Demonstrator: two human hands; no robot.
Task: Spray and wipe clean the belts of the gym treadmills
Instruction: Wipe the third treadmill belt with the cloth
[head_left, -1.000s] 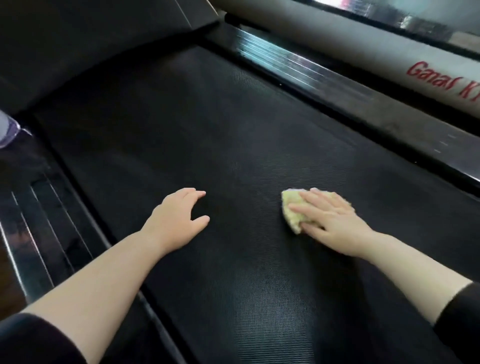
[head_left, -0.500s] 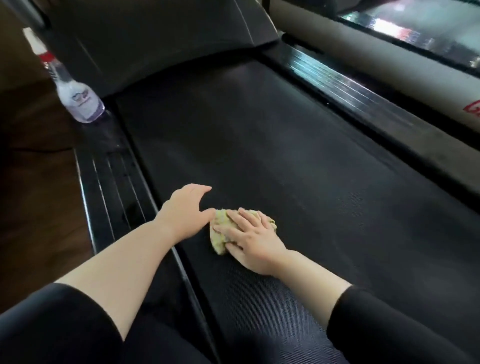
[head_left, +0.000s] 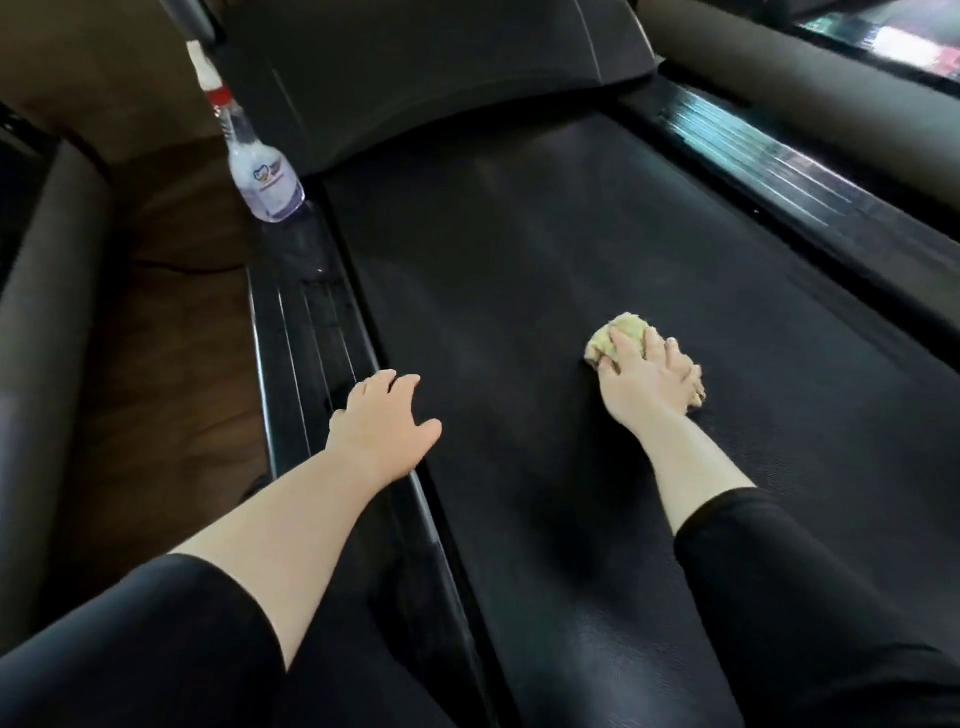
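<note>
The black treadmill belt (head_left: 519, 270) runs from the motor cover down the middle of the view. My right hand (head_left: 644, 379) lies on a crumpled yellow cloth (head_left: 621, 332) and presses it flat to the belt, fingers spread over it. My left hand (head_left: 384, 426) rests open at the belt's left edge, fingers straight, partly on the left side rail (head_left: 306, 332). A clear spray bottle (head_left: 260, 171) with a red collar and white nozzle stands upright at the far end of that rail.
The dark motor cover (head_left: 441, 67) closes off the far end of the belt. A glossy ribbed right side rail (head_left: 769, 156) borders the belt, with a second machine beyond it. Brown floor (head_left: 171, 322) and a padded grey frame (head_left: 47, 291) lie to the left.
My right hand has slid the cloth from beside my left hand out to the right and further up the belt. My left hand has stayed at the belt's left edge. The camera has tilted up.
</note>
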